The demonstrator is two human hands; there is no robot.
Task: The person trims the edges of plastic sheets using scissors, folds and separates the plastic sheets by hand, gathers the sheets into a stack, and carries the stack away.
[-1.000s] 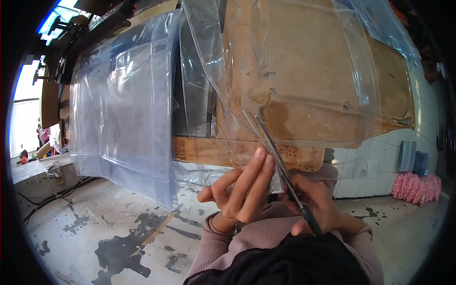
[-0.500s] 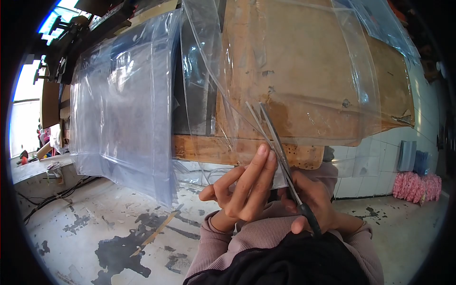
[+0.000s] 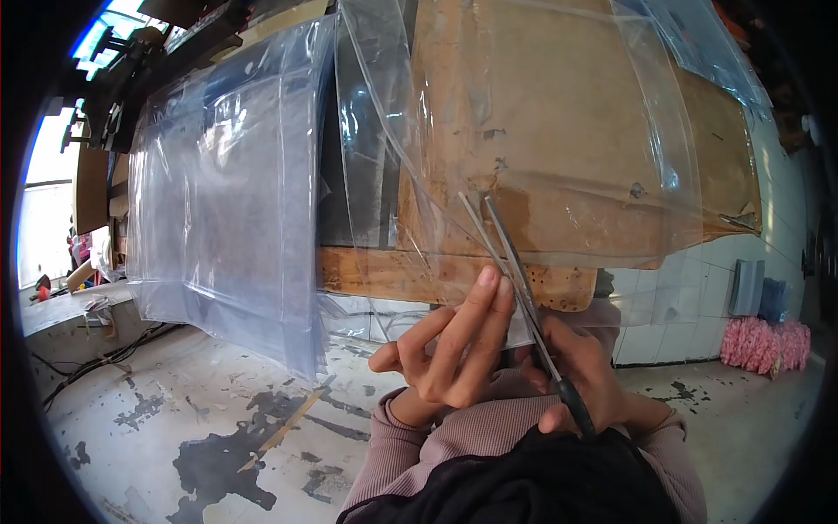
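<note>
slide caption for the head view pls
Right hand holds open scissors at a clear sheet beside the left hand.

"Landmark for listing?"

"Brown board (image 3: 724,157), partly under one clear sheet (image 3: 384,166)."

"At the board's near edge?"

"Scissors (image 3: 546,349), one pair, black-handled, blades parted, tips over the board; held in the person's right hand (image 3: 587,362). Left hand (image 3: 454,358) just beside the blades, pinching the clear sheet."

"Left of the board?"

"Plastic stack (image 3: 231,192), transparent, creased."

"Right of the board?"

"Pink bundle (image 3: 766,345), one, well apart."
</note>
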